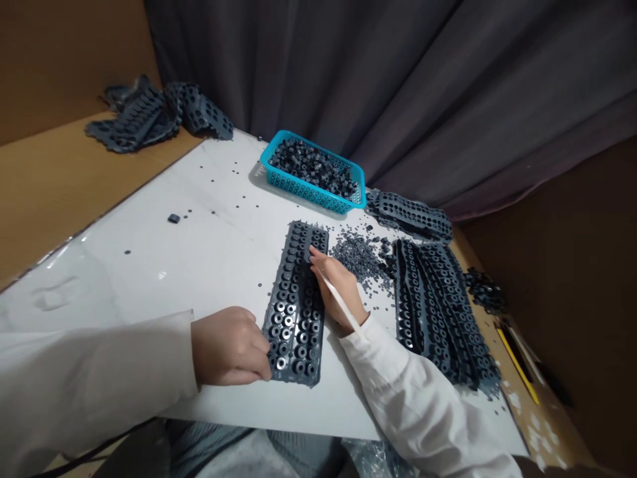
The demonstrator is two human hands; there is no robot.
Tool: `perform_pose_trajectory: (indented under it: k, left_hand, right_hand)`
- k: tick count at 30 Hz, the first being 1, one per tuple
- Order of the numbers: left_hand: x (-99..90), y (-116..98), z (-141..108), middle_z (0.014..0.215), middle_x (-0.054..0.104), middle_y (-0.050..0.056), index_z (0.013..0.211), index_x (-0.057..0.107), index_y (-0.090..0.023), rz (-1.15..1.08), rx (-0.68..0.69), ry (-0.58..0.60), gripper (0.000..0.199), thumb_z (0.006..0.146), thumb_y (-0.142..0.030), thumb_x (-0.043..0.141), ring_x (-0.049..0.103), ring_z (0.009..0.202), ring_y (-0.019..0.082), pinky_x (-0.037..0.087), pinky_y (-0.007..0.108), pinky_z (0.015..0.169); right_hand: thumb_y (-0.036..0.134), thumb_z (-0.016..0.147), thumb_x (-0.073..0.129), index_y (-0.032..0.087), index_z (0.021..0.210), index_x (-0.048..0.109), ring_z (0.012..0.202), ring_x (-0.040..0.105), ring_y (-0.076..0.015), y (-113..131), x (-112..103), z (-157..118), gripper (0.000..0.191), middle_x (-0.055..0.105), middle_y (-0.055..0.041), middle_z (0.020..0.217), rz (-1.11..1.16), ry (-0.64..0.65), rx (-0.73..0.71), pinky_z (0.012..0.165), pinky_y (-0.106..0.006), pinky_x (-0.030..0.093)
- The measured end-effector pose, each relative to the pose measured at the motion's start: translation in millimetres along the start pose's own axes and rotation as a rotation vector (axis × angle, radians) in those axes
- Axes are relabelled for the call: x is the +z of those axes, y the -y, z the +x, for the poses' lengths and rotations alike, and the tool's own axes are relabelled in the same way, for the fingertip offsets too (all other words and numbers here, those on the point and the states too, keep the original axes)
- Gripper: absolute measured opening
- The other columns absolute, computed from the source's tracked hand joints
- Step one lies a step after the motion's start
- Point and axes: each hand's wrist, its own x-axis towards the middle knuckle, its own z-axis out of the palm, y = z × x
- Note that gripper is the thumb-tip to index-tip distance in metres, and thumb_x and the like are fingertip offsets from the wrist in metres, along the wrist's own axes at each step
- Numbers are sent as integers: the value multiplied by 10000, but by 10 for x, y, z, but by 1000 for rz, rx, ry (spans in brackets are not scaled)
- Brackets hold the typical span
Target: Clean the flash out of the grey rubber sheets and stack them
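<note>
A dark grey rubber sheet (297,312) with rows of round ring-shaped parts lies lengthwise on the white table. My left hand (233,346) is closed on the sheet's lower left edge, fingers curled. Over the sheet's upper right part, my right hand (336,285) pinches a thin white stick-like tool (341,304); its tip, near the rings, is too small to make out. Just right of the sheet lies a pile of small dark discs (359,257).
Behind stands a blue basket (314,192) full of small dark parts. More ringed sheets (438,305) are stacked on the right, near perforated sheets (411,216) and a yellow tool (517,364). Scrap sheets (142,118) lie at the back left, before a grey curtain.
</note>
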Motion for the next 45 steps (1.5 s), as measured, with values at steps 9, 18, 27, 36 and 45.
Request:
perform_pose_trajectory:
  k: [9,18,27,36,45]
  left_hand:
    - [-257,118,110,764,608,36,932,645,-196,-10,-505,-348,166,840,-287,542,532,726,165,413,295,678]
    - [-319,386,291,816,591,14,857,669,-211,109,-657,-216,111,793,-284,615,511,806,183,376,305,737]
    - [-272,450,294,793,595,0,826,670,-226,53,-649,-240,99,838,-298,604,505,805,173,342,305,741]
    - [-248,456,305,779,602,-10,759,654,-224,30,-676,-257,167,864,-312,558,501,804,166,341,304,756]
    - [-243,480,284,789,597,-2,783,649,-223,22,-671,-236,163,868,-321,551,500,815,177,338,308,757]
  right_hand:
    - [274,909,493,225,994,563,1062,631,-224,107,-188,-87,120,656,-94,1152,216,-170,172,875,-374,527]
    - [249,884,549,211,951,605,1057,628,-198,270,-27,-171,95,663,-85,1120,557,12,214,925,-392,497]
    - [300,882,559,209,944,606,1065,623,-197,152,-27,-156,120,658,-79,1139,746,131,302,926,-396,491]
    - [244,889,544,194,956,600,1058,612,-187,162,-76,-124,101,661,-96,1102,679,215,251,922,-371,482]
    - [227,896,534,197,967,585,1042,615,-177,154,-77,-122,92,664,-87,1076,660,226,225,915,-361,484]
